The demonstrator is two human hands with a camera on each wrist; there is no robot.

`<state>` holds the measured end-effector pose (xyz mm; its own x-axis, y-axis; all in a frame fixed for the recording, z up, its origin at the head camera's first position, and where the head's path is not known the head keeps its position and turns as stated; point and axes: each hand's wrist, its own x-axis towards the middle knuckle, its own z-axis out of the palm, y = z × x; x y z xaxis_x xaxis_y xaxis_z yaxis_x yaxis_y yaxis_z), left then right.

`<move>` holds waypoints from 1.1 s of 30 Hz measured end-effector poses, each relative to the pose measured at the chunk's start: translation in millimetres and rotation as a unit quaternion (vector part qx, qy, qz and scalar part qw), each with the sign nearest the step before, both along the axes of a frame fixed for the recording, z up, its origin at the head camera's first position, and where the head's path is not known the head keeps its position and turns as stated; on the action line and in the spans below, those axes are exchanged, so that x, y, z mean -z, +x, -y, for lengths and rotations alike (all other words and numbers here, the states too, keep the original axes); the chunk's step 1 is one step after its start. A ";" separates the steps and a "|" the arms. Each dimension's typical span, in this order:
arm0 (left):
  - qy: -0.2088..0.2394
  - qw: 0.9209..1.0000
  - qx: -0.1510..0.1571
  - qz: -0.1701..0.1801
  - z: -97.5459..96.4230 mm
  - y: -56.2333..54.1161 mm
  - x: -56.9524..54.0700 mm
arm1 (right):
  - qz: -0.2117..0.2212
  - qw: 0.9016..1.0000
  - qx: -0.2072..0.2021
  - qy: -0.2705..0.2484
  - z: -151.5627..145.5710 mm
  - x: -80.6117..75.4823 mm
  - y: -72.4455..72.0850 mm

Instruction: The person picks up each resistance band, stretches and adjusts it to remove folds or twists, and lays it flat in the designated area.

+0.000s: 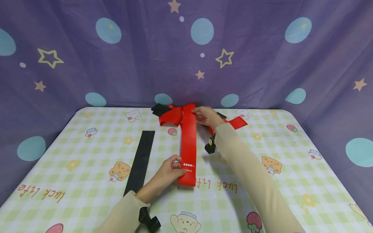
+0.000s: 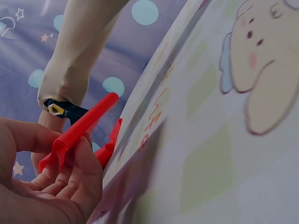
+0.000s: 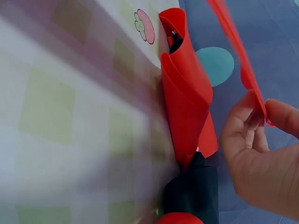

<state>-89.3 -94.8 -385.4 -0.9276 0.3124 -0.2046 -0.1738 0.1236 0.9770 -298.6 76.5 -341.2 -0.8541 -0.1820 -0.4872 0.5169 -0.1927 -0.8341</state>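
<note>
A red resistance band (image 1: 188,139) is stretched lengthwise between the two hands, its printed end with white dots and "Heavy" lettering nearest the person. My left hand (image 1: 170,170) pinches that near end from the left side, thumb on top; in the left wrist view the band (image 2: 79,133) curls between thumb and fingers. At the far end, my right hand (image 1: 207,116) pinches the band's right edge. The right wrist view has the strip edge-on between thumb and fingers of the right hand (image 3: 261,154). Loose red folds (image 1: 172,117) lie beside the far end.
A black flat band (image 1: 141,158) lies left of the left hand. Black folded material (image 1: 160,110) sits at the table's far edge, and another red end (image 1: 238,122) lies right of the right hand. The checked tablecloth (image 1: 93,168) meets a purple curtain (image 1: 145,64).
</note>
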 end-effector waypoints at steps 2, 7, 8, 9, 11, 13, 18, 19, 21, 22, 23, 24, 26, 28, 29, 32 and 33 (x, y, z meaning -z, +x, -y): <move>0.008 1.000 0.000 0.007 2.8 4.1 0.5 | -0.004 1.000 -0.007 -0.008 2.1 0.2 0.2; 0.013 0.999 -0.011 0.030 9.6 14.8 5.4 | -0.016 1.000 -0.021 0.011 9.0 2.5 2.8; 0.012 0.999 -0.013 0.032 11.2 17.0 6.4 | -0.021 0.999 -0.024 0.020 10.3 2.9 3.5; 0.010 0.999 -0.013 0.037 12.9 19.3 7.4 | -0.026 0.999 -0.026 0.027 11.6 3.4 4.1; 0.006 0.999 -0.011 0.048 16.9 24.0 8.7 | -0.038 0.998 -0.029 0.043 14.4 4.3 5.4; 0.004 0.998 -0.007 0.060 21.8 28.4 9.6 | -0.047 0.997 -0.034 0.057 16.7 5.3 6.9; 0.004 0.997 -0.009 0.080 33.8 37.2 10.8 | -0.057 0.994 -0.053 0.079 22.5 7.7 10.7; 0.001 0.996 -0.012 0.084 35.9 38.9 10.7 | -0.060 0.993 -0.058 0.083 24.3 8.2 11.4; -0.002 0.996 -0.016 0.092 39.9 41.9 10.5 | -0.066 0.991 -0.070 0.092 27.8 9.3 12.7; -0.004 0.995 -0.017 0.096 41.5 43.4 10.3 | -0.070 0.990 -0.073 0.099 29.4 9.9 13.2; -0.006 0.995 -0.017 0.099 43.1 44.9 10.2 | -0.075 0.989 -0.077 0.106 31.1 10.2 13.8; -0.008 0.994 -0.016 0.103 44.6 46.3 10.3 | -0.077 0.988 -0.080 0.111 32.9 10.7 14.3; -0.009 0.994 -0.013 0.106 47.4 49.6 10.2 | -0.082 0.986 -0.086 0.121 36.8 11.5 15.4; -0.012 0.994 -0.009 0.110 50.3 53.3 9.9 | -0.083 0.984 -0.094 0.127 41.2 12.0 16.6; -0.015 0.994 -0.006 0.110 51.9 55.1 9.7 | -0.084 0.983 -0.098 0.129 43.6 12.1 17.3; -0.024 0.994 0.001 0.108 58.1 61.0 8.6 | -0.091 0.981 -0.108 0.135 50.8 13.0 19.1; -0.026 0.994 0.003 0.111 60.5 62.8 8.4 | -0.094 0.980 -0.112 0.136 53.3 13.1 19.9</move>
<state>-26.5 -155.3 -393.8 -0.8563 0.3017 -0.4191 -0.3825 0.1747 0.9073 -278.7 23.3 -354.3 -0.8864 -0.2609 -0.3824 0.3540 0.1503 -0.9231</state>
